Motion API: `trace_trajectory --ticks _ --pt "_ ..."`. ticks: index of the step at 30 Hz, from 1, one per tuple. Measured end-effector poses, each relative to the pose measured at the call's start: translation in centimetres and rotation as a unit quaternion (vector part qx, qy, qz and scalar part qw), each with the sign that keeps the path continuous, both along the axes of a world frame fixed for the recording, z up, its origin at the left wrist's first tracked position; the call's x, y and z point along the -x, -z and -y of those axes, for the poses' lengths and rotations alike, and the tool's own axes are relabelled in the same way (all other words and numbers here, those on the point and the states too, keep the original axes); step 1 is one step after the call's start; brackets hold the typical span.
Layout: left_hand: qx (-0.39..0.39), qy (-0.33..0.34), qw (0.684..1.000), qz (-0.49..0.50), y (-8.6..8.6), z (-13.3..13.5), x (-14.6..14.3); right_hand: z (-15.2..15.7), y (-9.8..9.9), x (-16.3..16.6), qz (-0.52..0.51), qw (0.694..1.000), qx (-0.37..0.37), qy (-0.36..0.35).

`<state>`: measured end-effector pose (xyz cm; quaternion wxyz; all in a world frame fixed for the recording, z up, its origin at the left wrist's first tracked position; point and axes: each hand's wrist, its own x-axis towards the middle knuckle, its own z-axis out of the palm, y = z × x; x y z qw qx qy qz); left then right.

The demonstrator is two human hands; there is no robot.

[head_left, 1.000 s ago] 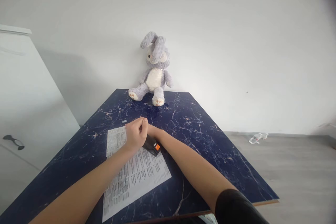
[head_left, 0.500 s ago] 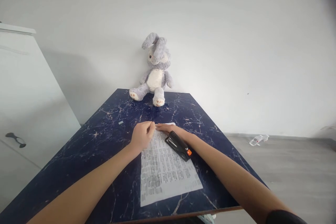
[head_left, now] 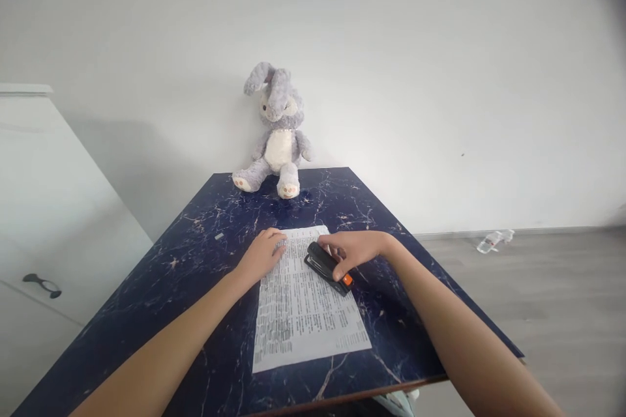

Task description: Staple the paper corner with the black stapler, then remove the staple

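Head — right hand (head_left: 358, 249) loosely round stapler (head_left: 323, 264)

A grey plush rabbit (head_left: 280, 147) sits before a pale wall (head_left: 391, 78)

We look to be in a home: a plush rabbit (head_left: 280, 147) sits beyond our left grip (head_left: 263, 254), a white cabinet (head_left: 59, 208) farther left.

Black stapler (head_left: 323, 263) on printed sheet (head_left: 303, 326).
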<state>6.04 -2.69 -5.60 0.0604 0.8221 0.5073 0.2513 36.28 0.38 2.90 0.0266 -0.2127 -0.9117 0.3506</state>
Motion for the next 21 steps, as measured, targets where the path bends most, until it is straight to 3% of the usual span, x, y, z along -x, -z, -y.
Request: trace_trajectory --ticks 6,10,13,18,21 --pt "-0.005 0.004 0.996 -0.084 -0.3 0.0 0.0 0.0 1.0 1.9 -0.019 0.998 -0.054 -0.004" --pt "-0.036 0.022 0.991 -0.127 -0.5 0.0 0.0 0.1 1.5 2.7 -0.074 0.991 -0.094 0.055" --pt "-0.033 0.024 0.992 -0.122 -0.5 -0.1 0.2 -0.1 1.6 2.5 -0.083 0.994 -0.035 0.062" --pt "-0.034 0.034 0.996 -0.082 -0.3 -0.1 0.5 -1.5 2.1 0.7 -0.099 0.984 0.144 -0.037" --pt "-0.036 0.037 0.999 -0.011 -0.2 -0.3 0.2 -2.4 2.9 -0.1 -0.115 0.971 0.201 -0.054"
